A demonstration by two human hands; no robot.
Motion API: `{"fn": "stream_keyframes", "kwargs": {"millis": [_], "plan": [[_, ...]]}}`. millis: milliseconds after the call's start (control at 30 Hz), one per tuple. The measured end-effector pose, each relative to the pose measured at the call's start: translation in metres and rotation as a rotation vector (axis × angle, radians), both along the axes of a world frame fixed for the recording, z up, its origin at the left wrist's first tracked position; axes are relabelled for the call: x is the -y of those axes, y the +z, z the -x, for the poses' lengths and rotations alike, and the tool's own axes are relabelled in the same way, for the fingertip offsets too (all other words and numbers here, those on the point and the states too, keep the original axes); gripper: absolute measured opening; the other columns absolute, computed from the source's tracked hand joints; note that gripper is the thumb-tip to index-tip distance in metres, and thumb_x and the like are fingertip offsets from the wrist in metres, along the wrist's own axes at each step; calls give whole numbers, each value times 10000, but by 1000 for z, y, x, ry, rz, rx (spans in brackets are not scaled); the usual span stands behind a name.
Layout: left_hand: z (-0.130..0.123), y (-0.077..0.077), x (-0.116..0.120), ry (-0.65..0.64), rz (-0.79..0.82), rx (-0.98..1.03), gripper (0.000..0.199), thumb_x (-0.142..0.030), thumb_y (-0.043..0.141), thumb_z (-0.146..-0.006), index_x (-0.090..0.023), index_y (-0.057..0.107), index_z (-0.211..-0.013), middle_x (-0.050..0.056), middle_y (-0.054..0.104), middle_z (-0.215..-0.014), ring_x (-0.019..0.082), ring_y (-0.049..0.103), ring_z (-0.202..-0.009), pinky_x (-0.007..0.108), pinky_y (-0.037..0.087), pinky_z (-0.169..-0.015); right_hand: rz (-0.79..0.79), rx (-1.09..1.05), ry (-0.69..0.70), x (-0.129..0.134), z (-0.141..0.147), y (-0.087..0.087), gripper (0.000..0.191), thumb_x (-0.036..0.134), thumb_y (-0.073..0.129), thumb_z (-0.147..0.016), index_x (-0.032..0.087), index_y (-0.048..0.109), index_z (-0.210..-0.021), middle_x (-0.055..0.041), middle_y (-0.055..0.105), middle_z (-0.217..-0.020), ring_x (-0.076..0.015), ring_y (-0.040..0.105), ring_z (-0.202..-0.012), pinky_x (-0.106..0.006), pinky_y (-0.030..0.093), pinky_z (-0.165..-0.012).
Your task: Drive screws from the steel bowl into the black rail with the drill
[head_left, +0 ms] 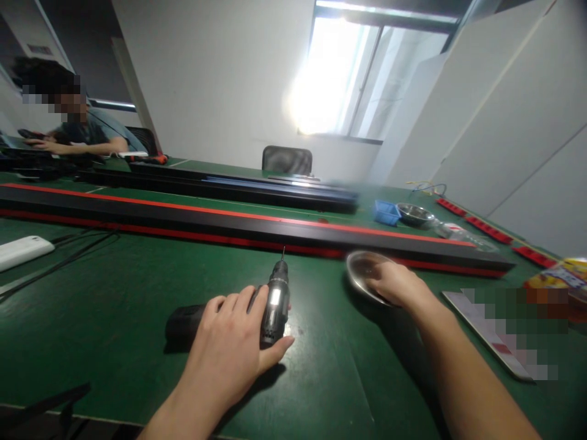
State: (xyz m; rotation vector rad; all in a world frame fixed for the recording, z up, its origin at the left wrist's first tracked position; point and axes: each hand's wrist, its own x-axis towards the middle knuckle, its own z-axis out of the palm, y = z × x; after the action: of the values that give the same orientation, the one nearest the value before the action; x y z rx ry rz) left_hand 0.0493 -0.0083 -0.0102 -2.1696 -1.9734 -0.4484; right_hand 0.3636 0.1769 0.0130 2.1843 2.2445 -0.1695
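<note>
A black cordless drill lies on its side on the green table, its bit pointing away from me. My left hand is wrapped over its handle, thumb near the back of the body. To the right, my right hand reaches into a round metal bowl, which looks tilted. Its fingertips are down inside the bowl, and whatever they touch there is hidden. Just beyond the drill bit and the bowl runs a long black bar with red edges.
Behind the bar lie more dark rails. A blue basket and another metal bowl stand at the far right. A flat white-edged panel lies at right, a white device at left. Another person sits at the far left.
</note>
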Motion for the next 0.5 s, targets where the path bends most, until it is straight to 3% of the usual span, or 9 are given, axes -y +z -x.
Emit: {"fn": "stream_keyframes", "kwargs": {"millis": [167,300,500], "plan": [[0,4,-2,-2,16,6,693,-678,609,-869,-203,564,-1371,136,653,-1216,345,609,-1077,506,421,-939,9,19,-55,-1,-1,2,243,392,623,-845,272,813,-935,-108,760,-988,-261,706,-841,-329,462,-673],[1,4,-1,-20,-1,21,682,-667,620,-864,-224,559,-1379,124,649,-1266,323,613,-1090,484,423,-966,25,-12,-4,-2,-2,1,251,435,675,-807,249,809,-909,-109,760,-996,-238,703,-825,-301,459,-667],[5,-4,14,-50,-49,34,667,-608,628,-865,-225,553,-1407,120,635,-1344,342,601,-1154,506,418,-995,45,-9,5,-6,-4,2,218,322,626,-825,231,805,-909,-106,764,-968,-242,708,-833,-304,455,-672]]}}
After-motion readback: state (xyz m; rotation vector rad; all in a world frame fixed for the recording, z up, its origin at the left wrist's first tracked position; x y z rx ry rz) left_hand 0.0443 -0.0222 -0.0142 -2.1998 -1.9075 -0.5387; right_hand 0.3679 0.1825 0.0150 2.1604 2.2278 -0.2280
